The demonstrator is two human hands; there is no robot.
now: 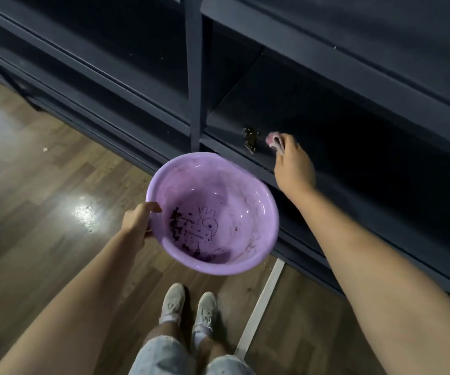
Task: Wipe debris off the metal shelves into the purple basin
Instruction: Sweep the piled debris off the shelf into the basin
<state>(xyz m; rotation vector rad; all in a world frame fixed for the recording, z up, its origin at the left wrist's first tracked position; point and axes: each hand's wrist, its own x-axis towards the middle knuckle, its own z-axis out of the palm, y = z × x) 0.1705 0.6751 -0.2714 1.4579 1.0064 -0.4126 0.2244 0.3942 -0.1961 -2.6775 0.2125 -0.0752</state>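
Note:
My left hand (138,220) grips the left rim of the purple basin (256,196), held in the air just below the front edge of a dark metal shelf (226,117). Dark crumbs lie inside the basin at its lower left. My right hand (294,163) reaches onto that shelf and pinches a small pinkish cloth (274,139) against the surface. A little pile of debris (250,139) sits on the shelf just left of the cloth, near the front edge and above the basin's rim.
A dark upright post (195,71) divides the shelving left of the debris. More dark shelves run above and to the left. Below is a wood-pattern floor (42,212) with a white strip (261,301). My feet in light shoes (188,304) stand beneath the basin.

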